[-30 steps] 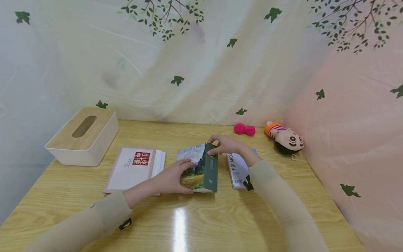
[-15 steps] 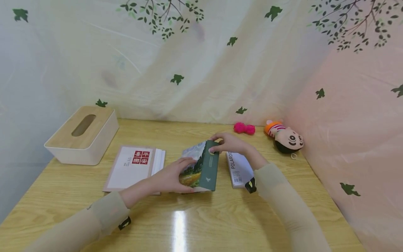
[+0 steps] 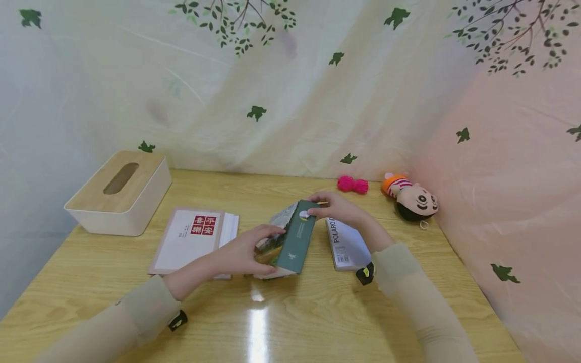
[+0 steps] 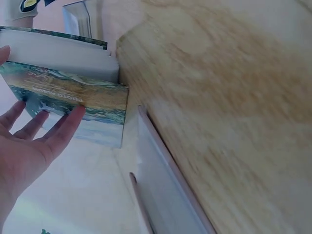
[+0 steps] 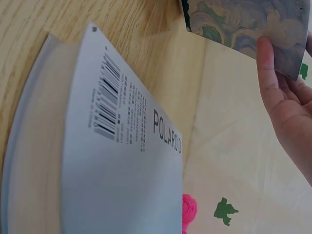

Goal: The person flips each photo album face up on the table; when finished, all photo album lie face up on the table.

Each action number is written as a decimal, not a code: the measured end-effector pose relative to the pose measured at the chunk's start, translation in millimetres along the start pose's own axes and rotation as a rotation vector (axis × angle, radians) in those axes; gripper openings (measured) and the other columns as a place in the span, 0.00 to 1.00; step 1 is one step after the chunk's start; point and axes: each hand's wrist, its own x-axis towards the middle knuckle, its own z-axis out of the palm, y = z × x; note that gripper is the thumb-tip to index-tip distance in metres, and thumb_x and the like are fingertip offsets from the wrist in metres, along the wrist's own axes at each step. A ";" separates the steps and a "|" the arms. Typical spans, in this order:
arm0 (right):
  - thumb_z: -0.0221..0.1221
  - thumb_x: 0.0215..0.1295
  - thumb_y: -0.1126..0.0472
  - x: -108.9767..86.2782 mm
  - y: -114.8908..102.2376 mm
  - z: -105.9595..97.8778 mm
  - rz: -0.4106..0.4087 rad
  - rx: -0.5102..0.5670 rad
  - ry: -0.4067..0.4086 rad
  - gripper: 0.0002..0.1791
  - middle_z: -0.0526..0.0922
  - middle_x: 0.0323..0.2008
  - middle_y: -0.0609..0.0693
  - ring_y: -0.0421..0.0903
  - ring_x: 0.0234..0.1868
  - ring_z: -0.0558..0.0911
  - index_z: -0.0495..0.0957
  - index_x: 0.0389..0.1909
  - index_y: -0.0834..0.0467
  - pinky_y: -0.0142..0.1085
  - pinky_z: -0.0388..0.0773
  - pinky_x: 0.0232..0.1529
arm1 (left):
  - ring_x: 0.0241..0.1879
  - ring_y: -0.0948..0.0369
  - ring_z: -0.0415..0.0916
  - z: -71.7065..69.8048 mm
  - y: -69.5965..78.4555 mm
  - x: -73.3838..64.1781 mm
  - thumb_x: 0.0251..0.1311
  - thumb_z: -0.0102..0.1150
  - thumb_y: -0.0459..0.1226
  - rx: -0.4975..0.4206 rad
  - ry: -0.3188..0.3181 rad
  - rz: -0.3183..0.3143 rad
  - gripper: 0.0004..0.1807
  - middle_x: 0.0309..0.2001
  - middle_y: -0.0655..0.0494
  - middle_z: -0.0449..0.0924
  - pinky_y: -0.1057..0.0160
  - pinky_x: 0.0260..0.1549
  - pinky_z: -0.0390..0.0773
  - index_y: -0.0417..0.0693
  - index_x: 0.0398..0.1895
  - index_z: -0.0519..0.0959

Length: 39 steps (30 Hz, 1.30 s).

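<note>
Along the desk (image 3: 317, 322), left to right, are a wood-lidded box (image 3: 109, 219), a white book (image 3: 188, 242), the left hand (image 3: 245, 252), fingers and thumb clamped on a tilted green-spined book (image 3: 296, 242) at centre, the right hand (image 3: 338, 208), fingers pinching its far end, a POLAROID book (image 3: 346, 247), pink bundle (image 3: 352, 185) and doll (image 3: 412, 197).

1. We see a wooden table (image 3: 317, 322) below the left fingers (image 3: 270, 231).
2. Left of the left fingers, we find a white book (image 3: 188, 242), then a wood-lidded box (image 3: 113, 221).
3. Right of the right fingers (image 3: 321, 197), we spot a POLAROID book (image 3: 347, 247), pink bundle (image 3: 352, 185) and doll (image 3: 414, 196).
</note>
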 end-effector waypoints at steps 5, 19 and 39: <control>0.61 0.62 0.56 -2.8 0.3 1.4 -0.026 0.074 0.010 0.23 0.74 0.54 0.58 0.49 0.43 0.81 0.74 0.55 0.62 0.41 0.80 0.48 | 0.60 0.56 0.66 -3.2 3.4 -2.6 0.48 0.70 0.42 -0.066 -0.008 0.027 0.41 0.63 0.57 0.66 0.60 0.41 0.80 0.58 0.67 0.63; 0.57 0.66 0.60 -15.5 -0.6 0.5 -0.152 0.163 -0.028 0.23 0.77 0.53 0.55 0.50 0.51 0.78 0.70 0.62 0.59 0.39 0.74 0.56 | 0.62 0.58 0.67 -11.7 9.7 -13.2 0.51 0.65 0.29 -0.240 0.018 0.055 0.36 0.68 0.65 0.61 0.58 0.41 0.82 0.64 0.63 0.68; 0.58 0.65 0.58 -8.7 -18.4 0.2 -0.146 0.121 0.075 0.24 0.77 0.55 0.56 0.51 0.54 0.78 0.70 0.62 0.58 0.41 0.76 0.54 | 0.58 0.49 0.70 12.0 14.4 -1.5 0.49 0.66 0.24 -0.400 0.173 0.219 0.34 0.64 0.49 0.61 0.60 0.44 0.81 0.44 0.62 0.68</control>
